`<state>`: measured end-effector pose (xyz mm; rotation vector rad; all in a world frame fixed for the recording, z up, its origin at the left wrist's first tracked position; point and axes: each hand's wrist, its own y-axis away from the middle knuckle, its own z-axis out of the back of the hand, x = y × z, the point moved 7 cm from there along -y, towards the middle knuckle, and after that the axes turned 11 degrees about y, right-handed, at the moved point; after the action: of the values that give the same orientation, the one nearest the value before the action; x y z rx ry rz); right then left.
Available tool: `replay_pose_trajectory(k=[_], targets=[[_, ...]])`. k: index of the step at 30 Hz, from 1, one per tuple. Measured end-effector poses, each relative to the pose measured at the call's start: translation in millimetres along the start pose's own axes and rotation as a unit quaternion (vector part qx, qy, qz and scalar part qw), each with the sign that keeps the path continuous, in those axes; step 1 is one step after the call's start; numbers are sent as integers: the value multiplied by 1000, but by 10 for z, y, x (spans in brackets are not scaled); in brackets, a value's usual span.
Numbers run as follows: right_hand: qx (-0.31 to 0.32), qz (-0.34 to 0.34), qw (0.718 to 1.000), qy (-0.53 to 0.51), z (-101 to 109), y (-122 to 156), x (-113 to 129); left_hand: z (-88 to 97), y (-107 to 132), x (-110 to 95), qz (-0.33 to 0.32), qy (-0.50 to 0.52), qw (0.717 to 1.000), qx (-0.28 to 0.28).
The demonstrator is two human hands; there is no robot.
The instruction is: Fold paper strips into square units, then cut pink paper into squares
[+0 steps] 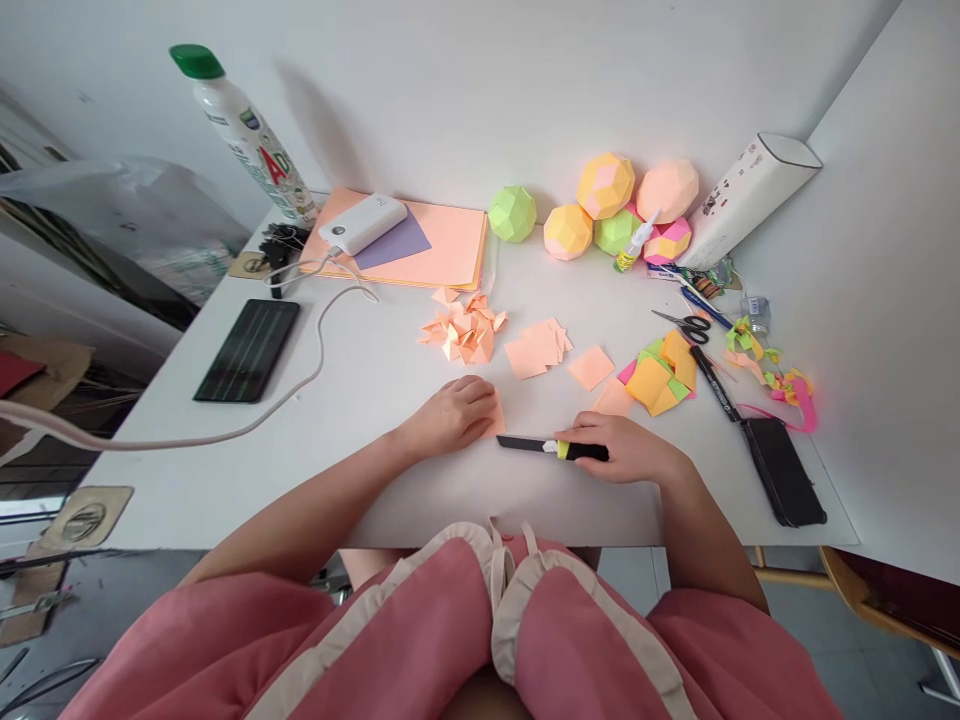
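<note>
My left hand (459,415) presses a small peach paper piece (498,414) against the white table, its fingers curled and close together. Most of that paper is hidden under the fingers. In my right hand (619,446) is a box cutter (564,449) with a yellow and black handle. Its dark blade is out and points left, the tip close to the paper's lower edge. Just beyond my hands lie peach paper squares (534,352), a single square (591,368) and a pile of folded peach pieces (466,328). Another peach piece (615,398) lies above my right hand.
Paper balls (606,186) stand along the back wall beside a glue bottle (637,243). Right of my hands are coloured papers (658,376), scissors (687,324), a marker (714,382) and a black case (783,472). A phone (247,350) and a cable (321,345) lie left.
</note>
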<state>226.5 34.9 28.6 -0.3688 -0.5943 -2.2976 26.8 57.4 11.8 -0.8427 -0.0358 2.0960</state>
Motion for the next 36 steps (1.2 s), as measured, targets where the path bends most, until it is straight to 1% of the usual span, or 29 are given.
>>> replay_pose_trajectory(k=[6, 14, 16, 23, 36], targets=[[5, -5, 1000, 3, -7, 5, -7, 6, 5, 7, -2, 5, 1000, 2], [-3, -2, 1000, 9, -16, -22, -14, 15, -16, 12, -1, 21, 1000, 4], [-3, -2, 1000, 10, -18, -23, -14, 21, -15, 19, 1, 27, 1000, 11], [-1, -3, 1000, 12, -9, -8, -13, 20, 33, 61, 10, 41, 997, 62], [0, 0, 1000, 20, -3, -1, 0, 35, 23, 50, 19, 47, 996, 75]])
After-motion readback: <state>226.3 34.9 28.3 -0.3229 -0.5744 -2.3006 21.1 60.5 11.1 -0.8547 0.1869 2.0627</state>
